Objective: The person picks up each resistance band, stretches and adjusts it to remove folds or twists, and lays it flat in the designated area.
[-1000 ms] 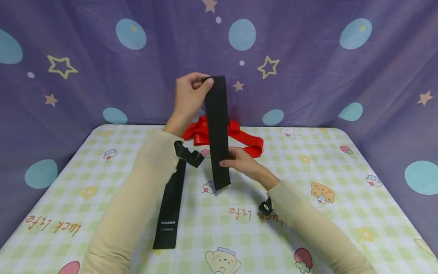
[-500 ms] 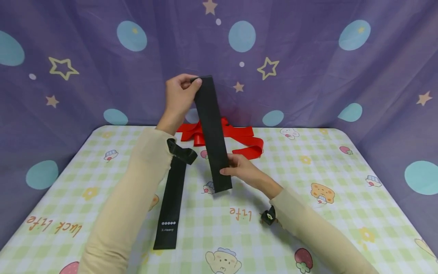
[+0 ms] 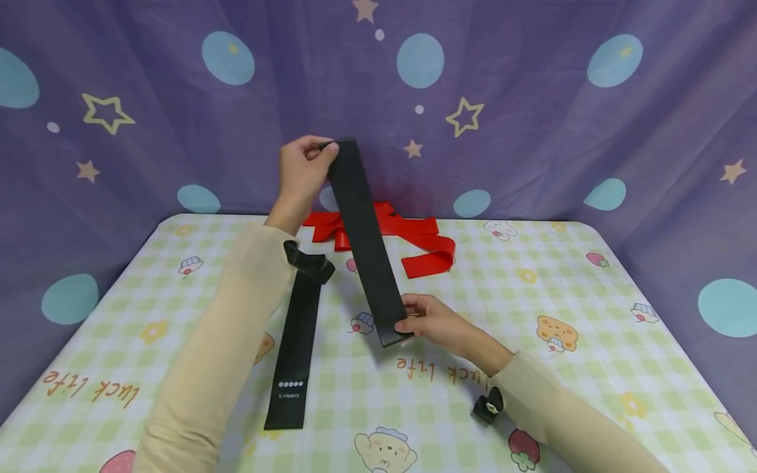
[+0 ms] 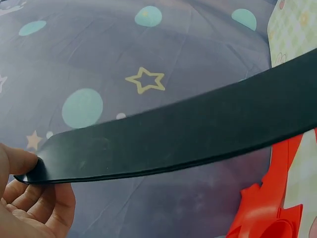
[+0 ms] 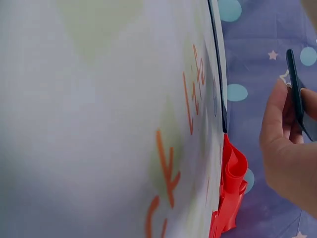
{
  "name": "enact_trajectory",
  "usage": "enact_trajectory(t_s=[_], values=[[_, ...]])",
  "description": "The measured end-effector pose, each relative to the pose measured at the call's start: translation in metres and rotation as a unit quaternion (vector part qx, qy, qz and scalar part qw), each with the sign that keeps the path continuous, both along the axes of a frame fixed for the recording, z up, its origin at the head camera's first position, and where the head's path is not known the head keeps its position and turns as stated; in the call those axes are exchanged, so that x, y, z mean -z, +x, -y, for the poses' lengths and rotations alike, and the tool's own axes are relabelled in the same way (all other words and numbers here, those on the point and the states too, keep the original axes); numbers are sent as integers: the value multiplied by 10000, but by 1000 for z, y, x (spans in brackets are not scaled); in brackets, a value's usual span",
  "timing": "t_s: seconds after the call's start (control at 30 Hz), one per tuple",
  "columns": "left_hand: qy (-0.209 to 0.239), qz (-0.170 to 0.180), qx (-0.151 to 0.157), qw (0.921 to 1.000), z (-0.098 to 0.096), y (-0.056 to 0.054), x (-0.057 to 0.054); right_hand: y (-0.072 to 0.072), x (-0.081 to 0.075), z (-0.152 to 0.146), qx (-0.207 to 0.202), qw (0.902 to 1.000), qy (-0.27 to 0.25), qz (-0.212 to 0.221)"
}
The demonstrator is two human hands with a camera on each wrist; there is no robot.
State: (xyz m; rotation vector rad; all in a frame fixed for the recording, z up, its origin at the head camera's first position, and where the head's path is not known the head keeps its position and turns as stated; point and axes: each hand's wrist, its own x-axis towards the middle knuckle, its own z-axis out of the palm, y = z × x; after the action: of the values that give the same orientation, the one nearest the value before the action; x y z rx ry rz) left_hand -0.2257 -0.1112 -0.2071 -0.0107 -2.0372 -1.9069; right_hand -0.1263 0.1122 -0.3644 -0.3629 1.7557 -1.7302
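head: 2 hands (image 3: 300, 171) (image 3: 442, 325) pinch a black band (image 3: 367, 244).

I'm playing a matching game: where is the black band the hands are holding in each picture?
Head view: the black band slants through the middle, from the left hand down to the right hand.
Left wrist view: the black band stretches from lower left to the right edge.
Right wrist view: the black band looks thin near the right edge.
Landmark: the red ribbon is in all three.
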Motion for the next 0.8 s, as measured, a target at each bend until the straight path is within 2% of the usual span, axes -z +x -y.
enact_trajectory(t_s=[0.17,0.33,0.53,0.8], values=[[-72,161,-68,9998,6,1,7,8,2,-10,59,9998,-95,-146],[-175,346,-188,9991,16,1,19,9,-2,-22,422,9985,65,-356],[285,577,-158,9978,30,-1,35,5,-7,-36,973,9949,62,-271],[122,1042,-227,9942,49,-1,61,0,-7,-52,1294,9915,-112,-28]])
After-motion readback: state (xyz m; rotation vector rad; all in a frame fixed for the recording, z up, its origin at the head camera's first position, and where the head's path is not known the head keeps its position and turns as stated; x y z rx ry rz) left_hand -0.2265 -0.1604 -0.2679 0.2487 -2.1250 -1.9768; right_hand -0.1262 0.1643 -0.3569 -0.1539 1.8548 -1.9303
